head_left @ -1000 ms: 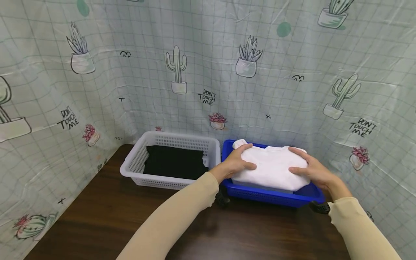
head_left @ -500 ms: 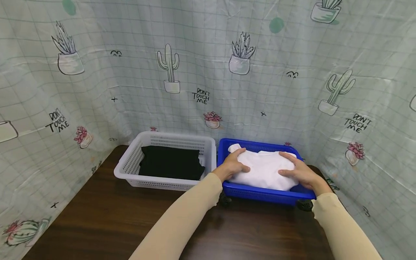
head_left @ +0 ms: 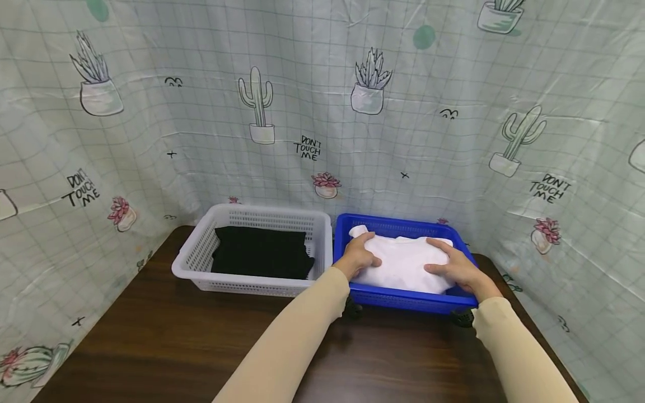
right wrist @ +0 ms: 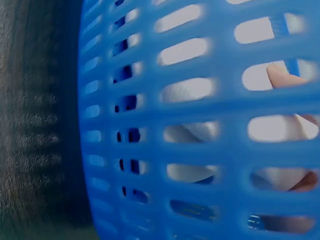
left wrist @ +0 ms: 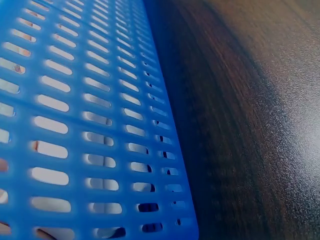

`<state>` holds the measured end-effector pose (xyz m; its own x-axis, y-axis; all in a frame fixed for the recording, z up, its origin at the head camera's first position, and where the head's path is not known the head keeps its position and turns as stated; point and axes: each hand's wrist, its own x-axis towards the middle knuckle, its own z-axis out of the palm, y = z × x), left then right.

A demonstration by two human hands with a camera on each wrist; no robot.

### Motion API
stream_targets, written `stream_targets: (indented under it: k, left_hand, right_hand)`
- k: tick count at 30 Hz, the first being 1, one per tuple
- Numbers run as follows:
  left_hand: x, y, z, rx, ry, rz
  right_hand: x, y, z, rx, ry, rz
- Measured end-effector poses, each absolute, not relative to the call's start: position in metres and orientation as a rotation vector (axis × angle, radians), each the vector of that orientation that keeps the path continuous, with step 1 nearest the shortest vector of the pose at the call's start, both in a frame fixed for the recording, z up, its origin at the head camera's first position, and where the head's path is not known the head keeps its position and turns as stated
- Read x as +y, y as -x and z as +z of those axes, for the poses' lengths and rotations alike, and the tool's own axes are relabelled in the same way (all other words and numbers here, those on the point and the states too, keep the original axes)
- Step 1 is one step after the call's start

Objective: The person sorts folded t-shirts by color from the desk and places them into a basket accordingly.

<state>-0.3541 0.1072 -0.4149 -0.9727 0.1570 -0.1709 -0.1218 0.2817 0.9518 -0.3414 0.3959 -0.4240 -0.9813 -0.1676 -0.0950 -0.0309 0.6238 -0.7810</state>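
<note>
A folded white shirt (head_left: pixel 403 263) lies inside the blue basket (head_left: pixel 413 299), low between its walls. At the shirt's left end, my left hand (head_left: pixel 359 254) grips it, thumb on top. My right hand (head_left: pixel 458 271) holds the opposite end, with the thumb and index finger spread over the top. The other fingers of both hands are mostly hidden. Both wrist views are filled largely by the slotted wall of the blue basket (left wrist: pixel 75 115); through the right one's slots show white cloth (right wrist: pixel 185 52) and part of a finger (right wrist: pixel 282 77).
To the left, beside the blue basket, stands a white basket (head_left: pixel 252 284) with folded black clothing (head_left: pixel 262 252) in it. Both rest on a dark wooden table (head_left: pixel 166 341). A cactus-print curtain (head_left: pixel 312 84) hangs behind and along the sides.
Both hands have lowered the white shirt deeper into the blue basket, so more of its back wall shows. The head view has shifted, putting everything slightly further left.
</note>
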Motion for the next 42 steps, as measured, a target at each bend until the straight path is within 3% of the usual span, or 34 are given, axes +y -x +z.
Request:
stream_targets:
  k: [25, 42]
  left_hand:
    - [0.103, 0.354, -0.423, 2.389, 0.1, 1.513]
    - [0.105, 0.34, -0.411, 2.444, 0.042, 1.483]
  right_hand:
    - [0.384, 0.333, -0.433, 2.715, 0.114, -0.952]
    - [0.388, 0.331, -0.427, 2.734, 0.083, -0.889]
